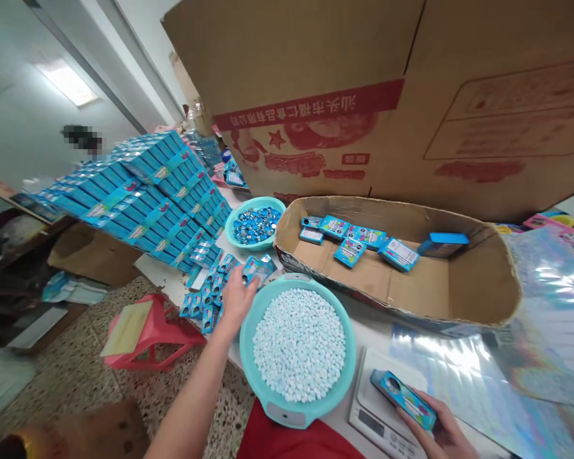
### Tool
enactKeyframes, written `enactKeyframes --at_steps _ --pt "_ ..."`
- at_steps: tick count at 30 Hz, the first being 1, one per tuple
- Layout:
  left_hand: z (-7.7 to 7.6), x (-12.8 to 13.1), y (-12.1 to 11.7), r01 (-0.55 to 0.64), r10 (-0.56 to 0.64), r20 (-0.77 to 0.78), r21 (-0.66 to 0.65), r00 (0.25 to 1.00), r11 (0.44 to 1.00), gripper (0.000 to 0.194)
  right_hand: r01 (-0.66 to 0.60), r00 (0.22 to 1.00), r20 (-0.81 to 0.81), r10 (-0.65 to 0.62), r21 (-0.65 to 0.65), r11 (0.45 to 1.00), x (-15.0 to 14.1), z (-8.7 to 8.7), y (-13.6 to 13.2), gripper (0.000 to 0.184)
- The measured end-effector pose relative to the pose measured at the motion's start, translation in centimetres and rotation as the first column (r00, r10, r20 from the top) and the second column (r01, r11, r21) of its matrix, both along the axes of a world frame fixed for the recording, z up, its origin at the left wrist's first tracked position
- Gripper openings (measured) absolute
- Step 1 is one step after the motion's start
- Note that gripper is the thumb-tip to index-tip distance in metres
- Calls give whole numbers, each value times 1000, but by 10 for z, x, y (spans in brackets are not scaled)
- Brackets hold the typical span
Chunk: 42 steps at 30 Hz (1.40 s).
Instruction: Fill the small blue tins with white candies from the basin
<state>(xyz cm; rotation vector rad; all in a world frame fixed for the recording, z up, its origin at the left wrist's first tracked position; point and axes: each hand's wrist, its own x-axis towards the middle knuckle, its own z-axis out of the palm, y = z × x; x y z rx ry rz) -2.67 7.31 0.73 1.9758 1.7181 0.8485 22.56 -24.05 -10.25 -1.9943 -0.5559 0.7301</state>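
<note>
My left hand (239, 296) reaches over a cluster of small blue printed boxes (212, 287) on the table. Its thumb and fingers are at the two sides of one small blue candy box (251, 266); the fingertips are partly hidden. My right hand (437, 424) grips another blue candy box (404, 398) with a round opening in its narrow side, tilted above a white digital scale (382, 408). Between my hands stands a turquoise basin (351, 347) full of small pale-blue candies (300, 344).
A smaller turquoise bowl (228, 226) holds blue and silvery pieces. Several blue boxes lie in a cut-down cardboard tray (421, 299). Behind it stands a large carton (316, 57). Blue boxes are stacked high (157, 197) at left, near a red stool (160, 331). Shiny film (530, 319) covers the right side.
</note>
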Motion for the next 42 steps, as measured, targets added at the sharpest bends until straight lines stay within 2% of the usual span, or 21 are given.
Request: enactKeyframes --at_steps 2,4,8,11,15,19,21,27,30,32,35,37,38,40,42 --pt "-20 -12 27 35 -41 -174 -39 984 999 44 -35 998 48 34 21 999 -3 -4 -2 39" --pt "-43 -16 46 84 -108 -280 -97 954 992 45 -60 995 81 57 37 998 -5 -5 -6 47" --pt "-79 -9 64 93 -176 -442 -204 879 975 47 -115 993 44 110 122 986 -1 -4 -20 64" --pt "-91 -4 65 46 -155 -510 -221 846 974 49 -91 995 -9 95 196 976 10 -1 -34 54" --pt "-87 -8 58 71 -140 -487 -157 862 985 47 -14 1000 2 14 191 981 22 -1 -48 49" --pt "-77 -9 33 134 -139 -421 -41 897 990 40 8 1000 -4 -8 157 988 24 -5 -52 46" --pt "-78 -3 10 209 -209 -351 -38 913 977 37 -10 1000 -11 12 150 989 22 -6 -49 45" --pt "-104 31 -67 424 -448 -136 -174 884 889 25 -182 979 122 165 139 974 13 -4 -27 57" --pt "-116 42 -92 467 -507 -173 -226 844 855 27 -220 958 204 201 75 973 9 -6 -15 60" --pt "-120 44 -103 469 -527 -210 -269 824 841 32 -230 944 250 214 36 972 9 -7 -11 50" --pt "-113 44 -113 451 -510 -170 -294 843 843 37 -252 921 311 235 17 968 13 1 -5 36" --pt "-96 46 -118 485 -521 -68 -280 851 829 46 -245 908 359 215 40 969 15 15 4 35" --pt "-84 49 -121 533 -555 -7 -267 832 803 54 -248 902 379 206 66 967 14 25 11 35" --pt "-54 57 -127 682 -684 81 -221 725 697 73 -346 879 392 273 128 930 7 45 31 32" --pt "-24 65 -130 804 -804 89 -172 588 569 71 -502 828 396 396 211 839 -4 62 56 30"
